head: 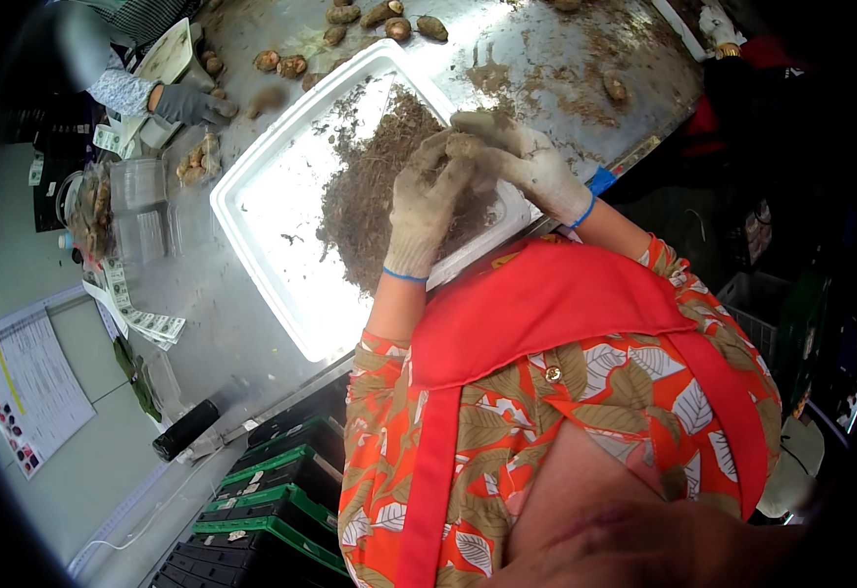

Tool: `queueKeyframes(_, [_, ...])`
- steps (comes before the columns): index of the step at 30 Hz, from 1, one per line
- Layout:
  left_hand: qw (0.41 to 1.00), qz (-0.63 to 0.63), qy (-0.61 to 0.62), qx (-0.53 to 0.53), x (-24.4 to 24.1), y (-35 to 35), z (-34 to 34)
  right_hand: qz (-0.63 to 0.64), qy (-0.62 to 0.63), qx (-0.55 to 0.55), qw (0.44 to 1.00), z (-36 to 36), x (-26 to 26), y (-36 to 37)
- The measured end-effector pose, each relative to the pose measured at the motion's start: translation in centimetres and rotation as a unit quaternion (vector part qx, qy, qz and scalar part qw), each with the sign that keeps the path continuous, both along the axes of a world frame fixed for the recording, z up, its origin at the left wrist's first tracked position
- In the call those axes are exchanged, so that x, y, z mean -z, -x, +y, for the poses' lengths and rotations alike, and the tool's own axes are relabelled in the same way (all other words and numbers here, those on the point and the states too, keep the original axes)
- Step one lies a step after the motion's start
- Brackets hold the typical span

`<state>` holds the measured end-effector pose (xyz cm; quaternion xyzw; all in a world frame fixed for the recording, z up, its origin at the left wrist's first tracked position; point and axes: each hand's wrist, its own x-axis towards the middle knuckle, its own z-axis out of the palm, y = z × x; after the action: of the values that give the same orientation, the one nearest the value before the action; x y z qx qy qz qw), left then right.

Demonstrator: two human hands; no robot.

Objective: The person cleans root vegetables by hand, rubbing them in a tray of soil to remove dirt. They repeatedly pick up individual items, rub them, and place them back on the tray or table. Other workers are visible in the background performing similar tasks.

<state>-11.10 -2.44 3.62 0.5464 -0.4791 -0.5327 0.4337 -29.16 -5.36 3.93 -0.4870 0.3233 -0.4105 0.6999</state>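
Observation:
My left hand point(428, 198) and my right hand point(535, 165) wear soil-stained knit gloves with blue cuff edging. They meet over the right side of a white plastic tray point(263, 275). Between the fingertips is what looks like a small soil-covered tuber point(462, 145), mostly hidden by the gloves. Below the hands, a brown heap of fibrous root hairs and soil point(370, 198) lies in the tray. The tray's near rim is close to my red apron point(546, 301).
Several taro-like tubers point(397, 29) lie beyond the tray on the metal table point(252, 331). At left, another person's gloved hand point(189, 104) is near clear plastic packs point(138, 184) and a label strip point(134, 316). Black-and-green crates point(274, 485) stand below; another gloved hand point(719, 26) shows upper right.

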Motion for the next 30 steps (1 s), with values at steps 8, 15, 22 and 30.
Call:
queueKeyframes(8, [0.99, 0.137, -0.015, -0.005, 0.4, -1.0, 0.6, 0.038, 0.0, -0.04, 0.998, 0.4, 0.0, 0.7])
queueKeyframes(15, [0.892, 0.445, -0.007, 0.074, -0.3, -0.7, 1.4, 0.083, 0.132, 0.021, 0.988, -0.4, -1.1, 1.8])
queueKeyframes(22, [0.886, 0.441, -0.134, 0.049, -1.3, 0.7, 2.1, -0.001, 0.104, -0.092, 0.99, 0.7, -1.5, -0.6])
queueKeyframes(30, [0.993, 0.102, -0.053, 0.023, -2.9, 0.7, 2.5, -0.034, -0.028, -0.034, 0.998, 2.3, -3.1, -2.0])
